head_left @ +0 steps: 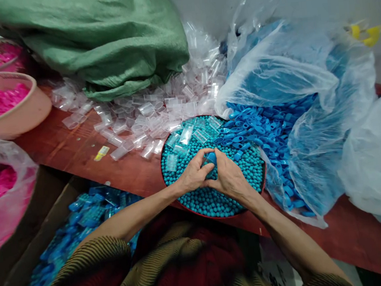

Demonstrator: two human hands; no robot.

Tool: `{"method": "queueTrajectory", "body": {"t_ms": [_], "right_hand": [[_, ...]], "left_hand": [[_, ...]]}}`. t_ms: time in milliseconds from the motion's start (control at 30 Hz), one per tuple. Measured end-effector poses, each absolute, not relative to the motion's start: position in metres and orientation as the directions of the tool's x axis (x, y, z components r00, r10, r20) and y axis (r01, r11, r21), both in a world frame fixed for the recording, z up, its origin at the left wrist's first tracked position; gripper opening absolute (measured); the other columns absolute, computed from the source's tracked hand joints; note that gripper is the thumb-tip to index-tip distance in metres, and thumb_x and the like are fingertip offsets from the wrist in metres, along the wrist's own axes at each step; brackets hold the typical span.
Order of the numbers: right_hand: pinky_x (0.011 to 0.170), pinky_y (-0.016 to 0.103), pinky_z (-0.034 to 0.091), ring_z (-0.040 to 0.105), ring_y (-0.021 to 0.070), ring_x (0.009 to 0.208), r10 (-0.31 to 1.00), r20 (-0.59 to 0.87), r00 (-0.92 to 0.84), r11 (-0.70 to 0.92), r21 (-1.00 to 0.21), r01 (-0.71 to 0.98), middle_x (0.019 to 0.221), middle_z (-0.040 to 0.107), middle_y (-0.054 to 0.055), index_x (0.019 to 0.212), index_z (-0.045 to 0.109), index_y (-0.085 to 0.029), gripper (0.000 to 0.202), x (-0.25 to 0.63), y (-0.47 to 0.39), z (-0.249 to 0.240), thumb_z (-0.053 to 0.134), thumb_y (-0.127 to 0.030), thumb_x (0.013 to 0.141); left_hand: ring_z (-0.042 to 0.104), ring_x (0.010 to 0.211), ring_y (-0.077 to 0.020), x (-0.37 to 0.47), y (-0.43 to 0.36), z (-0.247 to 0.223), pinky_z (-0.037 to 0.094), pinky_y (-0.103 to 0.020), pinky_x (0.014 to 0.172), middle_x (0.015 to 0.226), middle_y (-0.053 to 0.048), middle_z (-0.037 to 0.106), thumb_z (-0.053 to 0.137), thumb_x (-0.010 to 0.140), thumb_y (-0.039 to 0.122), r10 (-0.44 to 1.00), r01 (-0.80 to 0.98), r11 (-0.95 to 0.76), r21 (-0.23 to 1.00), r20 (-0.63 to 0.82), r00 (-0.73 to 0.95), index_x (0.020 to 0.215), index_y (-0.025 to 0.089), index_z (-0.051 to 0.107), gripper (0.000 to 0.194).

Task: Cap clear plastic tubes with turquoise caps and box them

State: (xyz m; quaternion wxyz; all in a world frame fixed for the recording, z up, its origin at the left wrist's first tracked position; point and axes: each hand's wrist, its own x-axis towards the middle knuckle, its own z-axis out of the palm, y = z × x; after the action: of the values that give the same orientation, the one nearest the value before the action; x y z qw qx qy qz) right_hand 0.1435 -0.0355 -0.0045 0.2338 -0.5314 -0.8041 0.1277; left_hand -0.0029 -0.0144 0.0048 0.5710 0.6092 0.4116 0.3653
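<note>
Blue piece: here it is, the small blue piece, up over the middle of the bead tub
Hands: left hand and right hand meet above the bead tub, both grasping that piece at the fingertips; whether a clear sleeve is on it, I can't tell
Good handling: a light, square pinch looks best, one side steadying while the other presses evenly, wrists kept clear of the loose beads
Bead tub: red-rimmed, brimming with turquoise beads, clear sleeves scattered on top
Plastic bag: right of the bead tub, spilling blue caps towards it
Peach basin: far left of the bead tub, pink pieces inside
Carton: lower left of the bead tub, heaped with blue items
</note>
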Motion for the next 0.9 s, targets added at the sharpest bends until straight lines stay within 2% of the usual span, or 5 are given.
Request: {"method": "queueTrajectory", "body": {"t_ms": [267,567,667,800,900], "right_hand": [[0.059,0.039,0.053,0.064,0.0315,0.084,0.918,0.282,-0.280,0.379,-0.407,0.831,0.100,0.062,0.020,0.125,0.040,-0.006,0.071,0.135,-0.042,-0.014,0.057,-0.052,0.073],[0.064,0.038,0.053,0.063,0.0312,0.096,0.885,0.076,-0.460,0.452,-0.379,0.808,0.117,0.058,0.020,0.142,0.025,-0.012,0.079,0.130,-0.049,0.004,0.054,-0.052,0.082],[0.068,0.036,0.053,0.065,0.0263,0.090,0.902,0.123,-0.414,0.423,-0.445,0.789,0.107,0.063,0.013,0.140,0.034,-0.016,0.062,0.139,-0.051,0.002,0.050,-0.045,0.087],[0.073,0.030,0.051,0.065,0.0197,0.085,0.915,0.177,-0.363,0.401,-0.507,0.763,0.095,0.068,0.007,0.117,0.058,-0.020,0.031,0.157,-0.049,-0.009,0.042,-0.032,0.093],[0.073,0.029,0.048,0.065,0.0199,0.084,0.954,0.216,-0.207,0.283,-0.428,0.858,0.092,0.070,0.008,0.099,0.066,-0.019,0.028,0.181,-0.040,-0.010,0.040,-0.028,0.093]], "left_hand": [[0.049,0.064,-0.0110,0.008,-0.024,0.004,0.040,-0.023,0.063,0.071,0.003,0.051,0.047,0.079,0.021,0.951,0.070,0.075,0.995,-0.093,0.296,0.099,0.017,0.050,0.021],[0.057,0.075,-0.0162,-0.062,-0.032,0.019,0.044,-0.029,0.072,0.088,-0.002,0.063,0.043,0.086,0.030,0.943,0.571,-0.097,0.815,-0.108,0.315,0.119,0.021,0.050,0.035],[0.059,0.079,-0.0183,-0.124,-0.042,0.032,0.045,-0.030,0.073,0.093,-0.002,0.066,0.042,0.087,0.036,0.952,0.790,-0.118,0.602,-0.158,0.263,0.120,0.025,0.053,0.037],[0.056,0.084,-0.0231,-0.162,-0.050,0.039,0.044,-0.033,0.072,0.090,-0.007,0.063,0.038,0.089,0.035,0.995,0.992,-0.103,0.068,0.019,0.102,0.117,0.024,0.059,0.037],[0.053,0.084,-0.0228,-0.135,-0.039,0.032,0.042,-0.033,0.073,0.083,-0.008,0.061,0.033,0.092,0.026,0.963,0.970,-0.235,-0.064,0.123,0.242,0.112,0.021,0.062,0.036]]}}
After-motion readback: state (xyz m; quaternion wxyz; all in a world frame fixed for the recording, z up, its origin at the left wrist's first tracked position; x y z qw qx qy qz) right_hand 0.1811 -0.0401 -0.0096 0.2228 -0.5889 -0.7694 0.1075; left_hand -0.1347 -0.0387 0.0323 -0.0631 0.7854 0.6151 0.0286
